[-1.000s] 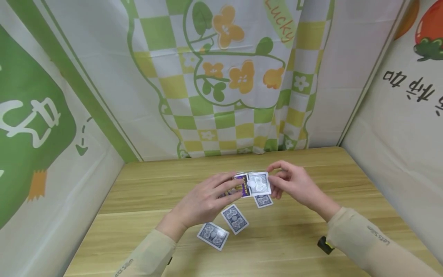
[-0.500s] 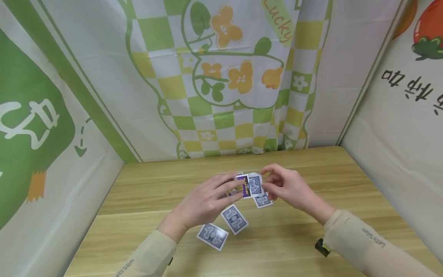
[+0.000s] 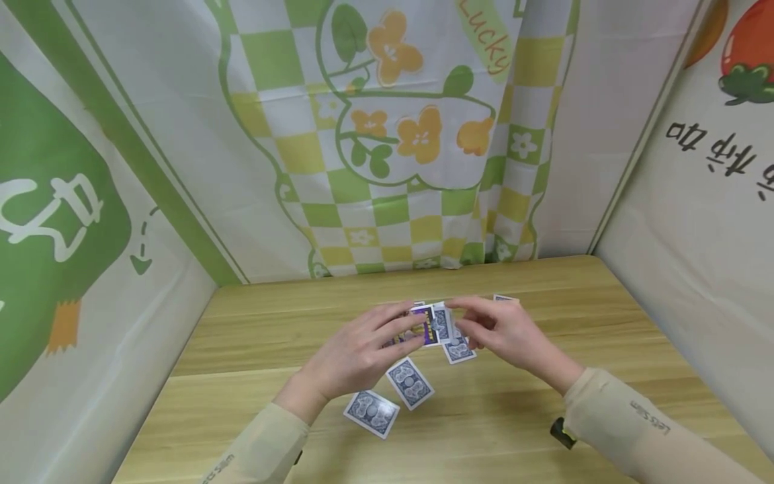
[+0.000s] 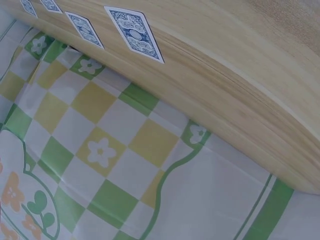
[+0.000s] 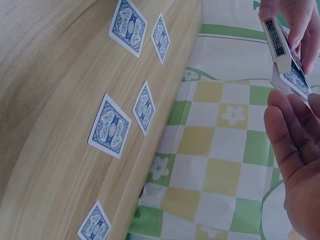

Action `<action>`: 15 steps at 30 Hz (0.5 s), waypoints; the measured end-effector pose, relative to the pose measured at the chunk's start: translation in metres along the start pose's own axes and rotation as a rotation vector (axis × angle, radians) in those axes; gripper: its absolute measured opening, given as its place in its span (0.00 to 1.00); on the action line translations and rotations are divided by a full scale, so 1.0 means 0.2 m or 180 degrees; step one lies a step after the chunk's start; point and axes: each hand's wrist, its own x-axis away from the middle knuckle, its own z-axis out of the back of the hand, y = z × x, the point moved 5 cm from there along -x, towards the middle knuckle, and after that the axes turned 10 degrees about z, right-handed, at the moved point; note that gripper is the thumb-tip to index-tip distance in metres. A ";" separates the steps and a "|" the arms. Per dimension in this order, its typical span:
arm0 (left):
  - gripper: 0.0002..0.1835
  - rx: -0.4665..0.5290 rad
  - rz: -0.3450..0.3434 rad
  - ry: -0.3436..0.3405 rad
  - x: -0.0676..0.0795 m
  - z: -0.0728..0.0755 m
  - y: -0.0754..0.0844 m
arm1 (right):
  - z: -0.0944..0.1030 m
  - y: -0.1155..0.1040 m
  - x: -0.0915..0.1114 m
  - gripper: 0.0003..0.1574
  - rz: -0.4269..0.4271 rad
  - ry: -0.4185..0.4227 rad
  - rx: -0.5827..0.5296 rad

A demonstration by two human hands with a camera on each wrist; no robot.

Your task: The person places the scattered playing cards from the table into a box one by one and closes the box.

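My left hand point(image 3: 363, 339) grips a purple and black card box point(image 3: 430, 321) above the table, fingers laid over its top face. From the box's right end sticks part of a deck of blue-backed playing cards point(image 3: 443, 325). My right hand point(image 3: 502, 329) pinches the outer end of that deck, index finger at the far edge and thumb at the near one. In the right wrist view, the left hand point(image 5: 295, 20) has its thumb on the narrow side of the box point(image 5: 275, 40). The right hand's fingers point(image 5: 282, 130) lie close to the box's end. Neither hand shows in the left wrist view.
Several loose cards lie face down on the wooden table point(image 3: 514, 396): one card point(image 3: 410, 383) in the middle, another card point(image 3: 371, 413) nearer, a card point(image 3: 459, 349) below the deck, and a card point(image 3: 506, 298) behind the right hand. Printed curtains point(image 3: 417, 228) hang along the table's back.
The right hand has moved left, and the deck has slid further into the box. A card behind the right hand has come into view. The left hand has hardly moved.
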 end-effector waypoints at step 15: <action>0.26 -0.0008 -0.0075 -0.0024 0.00 -0.01 0.01 | 0.00 0.00 0.01 0.20 -0.0182 -0.0020 0.0167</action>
